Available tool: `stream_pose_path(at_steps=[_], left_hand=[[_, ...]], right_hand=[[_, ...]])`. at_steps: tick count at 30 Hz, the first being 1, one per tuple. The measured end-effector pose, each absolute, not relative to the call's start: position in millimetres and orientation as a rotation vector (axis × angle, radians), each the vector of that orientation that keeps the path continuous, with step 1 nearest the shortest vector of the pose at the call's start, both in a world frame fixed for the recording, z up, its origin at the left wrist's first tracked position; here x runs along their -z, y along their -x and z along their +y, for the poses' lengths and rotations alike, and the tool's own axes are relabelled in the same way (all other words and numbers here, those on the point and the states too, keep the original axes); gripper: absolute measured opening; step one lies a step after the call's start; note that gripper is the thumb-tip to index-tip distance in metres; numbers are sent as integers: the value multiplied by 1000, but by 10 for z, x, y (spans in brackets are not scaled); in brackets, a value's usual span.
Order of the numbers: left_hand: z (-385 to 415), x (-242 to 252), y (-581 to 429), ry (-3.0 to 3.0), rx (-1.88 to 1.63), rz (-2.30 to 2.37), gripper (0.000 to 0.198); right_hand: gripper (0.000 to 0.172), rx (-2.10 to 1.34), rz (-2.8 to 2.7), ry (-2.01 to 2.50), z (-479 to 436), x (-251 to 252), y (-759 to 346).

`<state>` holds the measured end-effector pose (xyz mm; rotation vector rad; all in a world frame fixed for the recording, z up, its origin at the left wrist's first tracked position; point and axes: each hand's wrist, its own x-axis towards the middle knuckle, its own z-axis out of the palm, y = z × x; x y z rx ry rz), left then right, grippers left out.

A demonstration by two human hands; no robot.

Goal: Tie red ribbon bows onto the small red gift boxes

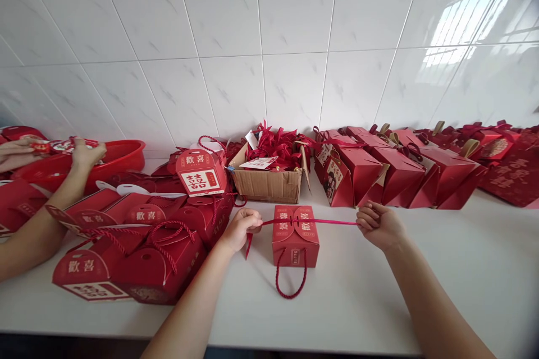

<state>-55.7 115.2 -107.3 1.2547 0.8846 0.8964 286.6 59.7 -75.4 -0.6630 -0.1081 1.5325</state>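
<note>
A small red gift box (295, 244) with gold characters stands on the white table in front of me. Its twisted cord handle (290, 295) hangs down toward me onto the tabletop. A red ribbon (332, 222) runs across the box's top, crossing at the middle, and is stretched taut to both sides. My left hand (242, 229) pinches one end, with a loose tail dangling below the fingers. On the other side my right hand (377, 225) is closed around the opposite end. Neither hand touches the box itself.
Behind the box stands a cardboard carton (267, 184) full of red ribbons. Finished-looking red boxes (391, 168) line the wall at right. More red boxes (155, 263) crowd the left. Another person's hands (86, 154) hold packets over a red basin (126, 157).
</note>
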Motion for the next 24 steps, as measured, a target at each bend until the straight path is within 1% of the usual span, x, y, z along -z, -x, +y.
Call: stream_pose_path(at_steps=[4, 8, 9, 11, 13, 16, 21, 24], left_hand=[[1151, 1047, 568, -1279, -877, 926, 34], [1129, 951, 551, -1301, -875, 941, 24], [1120, 912, 544, -1306, -874, 944, 28], [1084, 821, 526, -1315, -865, 955, 43], [1013, 723, 501, -1331, -847, 987, 50], [814, 586, 467, -1371, -806, 1097, 45], [384, 326, 538, -1479, -739, 1292, 42], [225, 71, 664, -1580, -733, 1380, 35]], right_hand=[[24, -1479, -146, 660, 587, 742, -2887], [26, -1388, -202, 656, 600, 717, -2883], [25, -1358, -226, 652, 604, 705, -2878], [24, -1295, -286, 639, 610, 677, -2867], [20, -1233, -356, 624, 607, 643, -2855], [19, -1147, -470, 626, 579, 573, -2839], [28, -1026, -664, 683, 498, 340, -2835], [30, -956, -744, 722, 468, 144, -2853]])
